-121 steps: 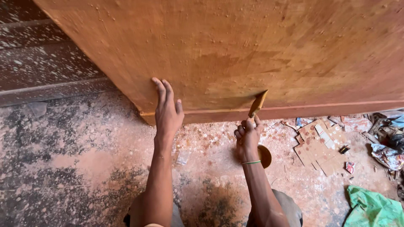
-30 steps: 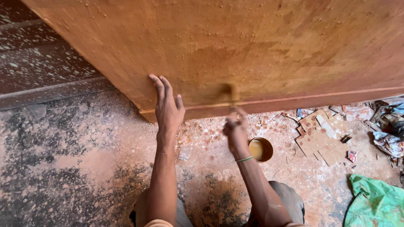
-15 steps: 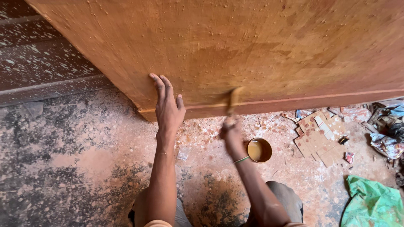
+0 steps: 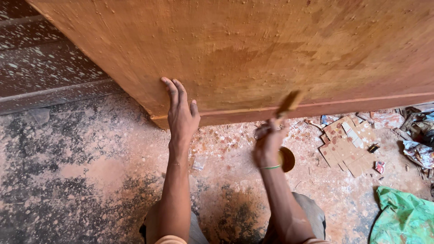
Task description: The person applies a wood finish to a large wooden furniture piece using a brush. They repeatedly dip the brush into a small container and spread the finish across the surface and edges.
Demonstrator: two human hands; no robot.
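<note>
At the far left, dark speckled boards (image 4: 40,68) are seen behind the panel (image 4: 253,49), cut off by the frame's left and top edges. The panel, a large orange-brown sheet, fills the upper frame; its left edge slants down to a lower corner just left of the left hand (image 4: 181,115), and its bottom edge runs rightward out of the frame. Its top and right end are cut off.

The left hand is laid flat against the panel near that corner, fingers spread and extended, nothing clasped. Left of it and below, open floor (image 4: 77,180) is seen, stained with dust and dark patches, free of objects apart from a small clear scrap (image 4: 199,161) by the forearm.

The right hand (image 4: 267,143) is closed in a grip on the handle of a brush (image 4: 288,103), whose head is held against the panel's bottom edge. The brush is blurred, so bristles and handle cannot be told apart. A thin green band is worn on the wrist. Just right of the wrist, a small round tin (image 4: 287,159) of yellowish liquid is set on the floor, partly hidden by the hand.

Further right, room is narrowed by cardboard pieces (image 4: 346,147), crumpled wrappers (image 4: 418,151) and a green bag (image 4: 404,217), the last two cut off by the frame.
</note>
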